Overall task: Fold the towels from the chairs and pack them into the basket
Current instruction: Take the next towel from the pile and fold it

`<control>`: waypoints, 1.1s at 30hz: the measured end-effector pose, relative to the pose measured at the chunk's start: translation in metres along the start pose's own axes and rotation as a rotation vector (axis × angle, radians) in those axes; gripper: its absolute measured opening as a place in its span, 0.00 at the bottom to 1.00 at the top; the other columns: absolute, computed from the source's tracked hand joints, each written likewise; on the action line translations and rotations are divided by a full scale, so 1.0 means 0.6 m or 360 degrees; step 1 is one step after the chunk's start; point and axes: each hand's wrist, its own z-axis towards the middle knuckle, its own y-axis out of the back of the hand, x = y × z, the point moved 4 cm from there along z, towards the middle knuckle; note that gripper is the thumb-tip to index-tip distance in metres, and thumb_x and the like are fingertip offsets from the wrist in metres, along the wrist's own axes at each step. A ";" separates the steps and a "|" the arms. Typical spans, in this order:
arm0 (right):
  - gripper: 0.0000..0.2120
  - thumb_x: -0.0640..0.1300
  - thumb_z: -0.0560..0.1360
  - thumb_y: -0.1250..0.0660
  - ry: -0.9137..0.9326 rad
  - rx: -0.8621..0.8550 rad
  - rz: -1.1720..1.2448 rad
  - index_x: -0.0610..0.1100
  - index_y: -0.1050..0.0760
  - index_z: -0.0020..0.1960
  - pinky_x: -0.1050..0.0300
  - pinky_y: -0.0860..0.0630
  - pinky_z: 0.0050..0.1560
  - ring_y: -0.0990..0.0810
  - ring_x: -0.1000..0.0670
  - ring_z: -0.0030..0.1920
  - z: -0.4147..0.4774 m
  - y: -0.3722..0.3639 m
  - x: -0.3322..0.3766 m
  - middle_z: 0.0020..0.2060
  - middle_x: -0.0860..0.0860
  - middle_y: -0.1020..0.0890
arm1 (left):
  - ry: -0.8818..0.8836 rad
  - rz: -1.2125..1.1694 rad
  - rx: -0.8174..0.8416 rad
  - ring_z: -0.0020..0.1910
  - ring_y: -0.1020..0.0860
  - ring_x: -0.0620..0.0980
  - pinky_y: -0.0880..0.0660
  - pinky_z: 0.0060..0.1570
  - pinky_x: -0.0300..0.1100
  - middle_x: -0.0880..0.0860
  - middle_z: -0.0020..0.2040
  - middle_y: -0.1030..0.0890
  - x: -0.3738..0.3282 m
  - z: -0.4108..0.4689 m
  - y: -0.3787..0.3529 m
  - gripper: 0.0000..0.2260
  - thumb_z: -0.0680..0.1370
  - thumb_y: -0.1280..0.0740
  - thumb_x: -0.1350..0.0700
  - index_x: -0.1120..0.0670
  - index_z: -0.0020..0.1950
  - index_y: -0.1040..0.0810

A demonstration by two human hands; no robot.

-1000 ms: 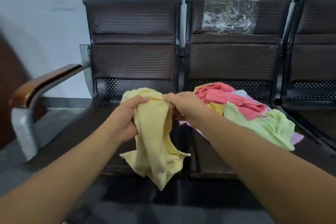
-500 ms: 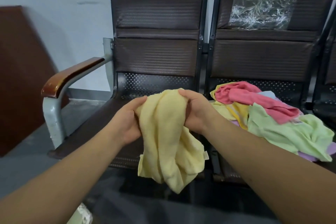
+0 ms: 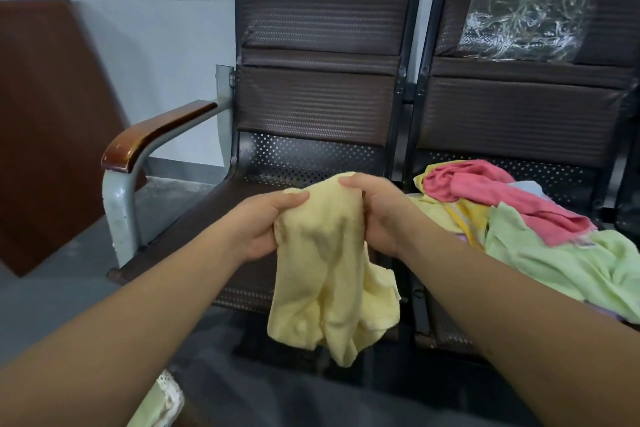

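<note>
A pale yellow towel (image 3: pixel 325 274) hangs bunched in front of the left chair seat (image 3: pixel 194 236). My left hand (image 3: pixel 263 225) grips its upper left edge and my right hand (image 3: pixel 377 215) grips its upper right edge, both held close together. On the right chair seat lies a heap of towels: a pink towel (image 3: pixel 485 191) on top, a light green towel (image 3: pixel 561 260) in front, and a yellow towel (image 3: pixel 460 215) partly under them. The basket is not visible.
A row of dark brown chairs stands against a pale wall, with a wooden armrest (image 3: pixel 156 135) at the left end. Crumpled clear plastic (image 3: pixel 523 21) clings to the right chair's back. A brown board (image 3: pixel 45 121) leans at far left. A pale green cloth with a lace edge (image 3: pixel 159 402) shows at the bottom.
The view has shifted left, so the chairs and the towel heap sit further right in frame. My hands have drawn close together on the yellow towel, which now hangs more bunched.
</note>
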 end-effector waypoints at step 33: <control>0.19 0.40 0.73 0.26 0.0271 -0.0623 -0.0624 0.41 0.29 0.60 0.48 0.21 0.45 0.20 0.45 0.50 0.004 0.071 0.016 0.55 0.41 0.21 | -0.0339 0.0085 -0.0495 0.45 0.16 0.54 0.18 0.46 0.48 0.59 0.52 0.16 -0.021 0.024 0.021 0.10 0.83 0.36 0.58 0.62 0.59 0.22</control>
